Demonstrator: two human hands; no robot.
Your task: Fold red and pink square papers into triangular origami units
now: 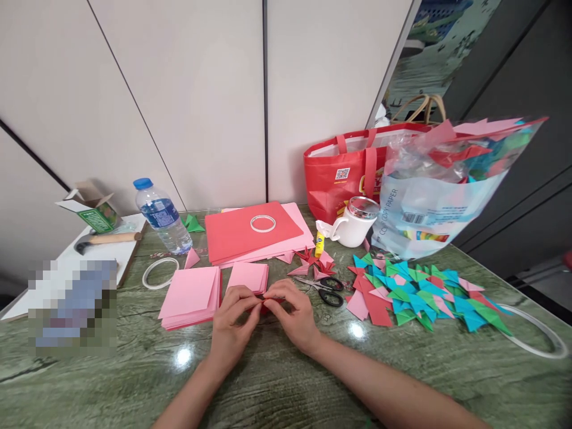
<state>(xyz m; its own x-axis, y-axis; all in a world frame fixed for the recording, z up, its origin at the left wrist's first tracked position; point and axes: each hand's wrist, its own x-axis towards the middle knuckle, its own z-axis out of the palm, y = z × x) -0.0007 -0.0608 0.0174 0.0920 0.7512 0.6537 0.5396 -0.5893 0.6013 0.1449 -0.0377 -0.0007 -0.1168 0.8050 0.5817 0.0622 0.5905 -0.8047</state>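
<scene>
Between the pinched fingertips of my left hand (233,317) and my right hand (292,313) is a small piece of red paper (264,310), mostly hidden by the fingers. Just beyond them lies a small stack of pink paper (248,276). A larger stack of pink squares (190,296) with red sheets sits left of my left hand. Black-handled scissors (329,290) lie to the right of my right hand. Several small folded red and pink paper pieces (308,262) are scattered behind the scissors.
Red sheets (236,229) bear a white ring (263,223). A water bottle (163,217), hammer (107,239) and open box (96,208) stand or lie left. Right are a glue stick (319,244), white mug (355,229), red bag (324,193), filled plastic bag (415,202) and folded-paper pile (415,292).
</scene>
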